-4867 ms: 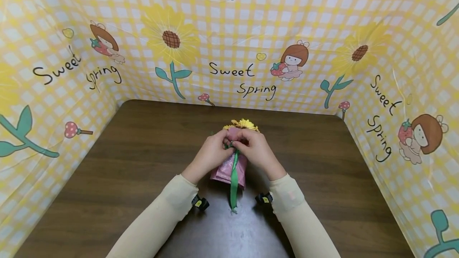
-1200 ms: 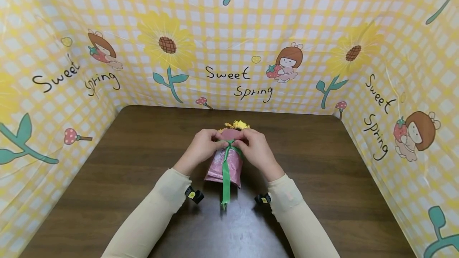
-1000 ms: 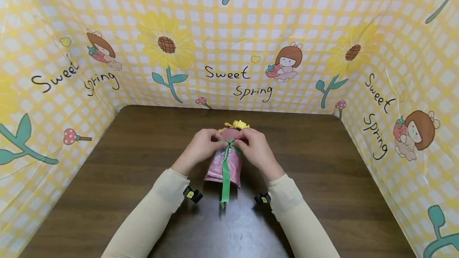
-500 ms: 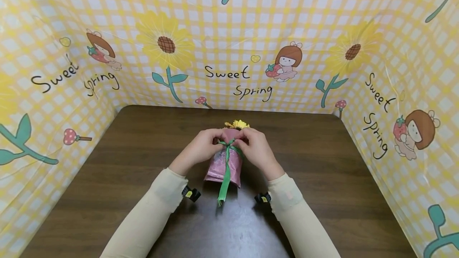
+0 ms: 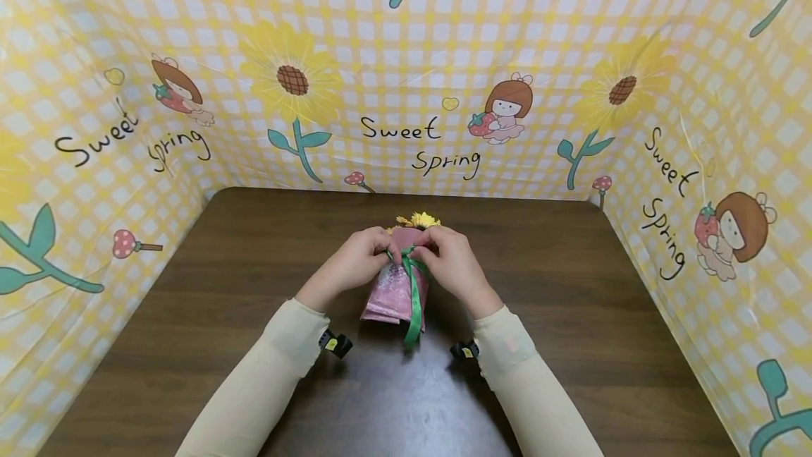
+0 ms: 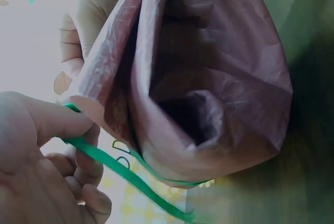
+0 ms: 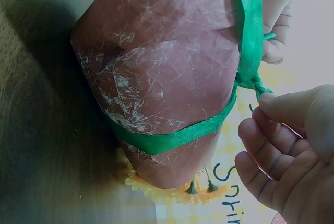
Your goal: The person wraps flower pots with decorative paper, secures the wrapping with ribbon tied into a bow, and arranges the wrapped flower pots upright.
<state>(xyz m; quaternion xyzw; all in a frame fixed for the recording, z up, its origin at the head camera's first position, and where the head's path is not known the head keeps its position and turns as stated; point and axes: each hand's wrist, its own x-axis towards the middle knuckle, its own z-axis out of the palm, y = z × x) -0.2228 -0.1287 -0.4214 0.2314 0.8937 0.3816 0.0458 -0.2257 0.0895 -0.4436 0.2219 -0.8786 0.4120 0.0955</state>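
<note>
A bouquet lies on the table wrapped in pink paper (image 5: 383, 300), its yellow flowers (image 5: 423, 220) at the far end. Green ribbon (image 7: 172, 139) circles the wrap, knotted at the front, and one tail (image 5: 415, 305) hangs down over the paper. My left hand (image 5: 357, 257) pinches a ribbon strand (image 6: 122, 172) between thumb and fingers, left of the knot. On the other side my right hand (image 5: 453, 258) pinches a short bit of ribbon right by the knot, thumb (image 7: 292, 104) against index finger. The left wrist view looks into the wrap's open lower end (image 6: 193, 119).
The brown wooden table (image 5: 539, 266) spreads around the bouquet. A yellow checked cloth (image 5: 393, 55) with printed flowers stands along its back and sides. Black wrist cameras (image 5: 336, 344) sit at both cuffs.
From close together at the knot, my hands have moved slightly apart, each pinching ribbon. The bouquet has shifted slightly left. The hanging tail swung left, then right, its end now higher.
</note>
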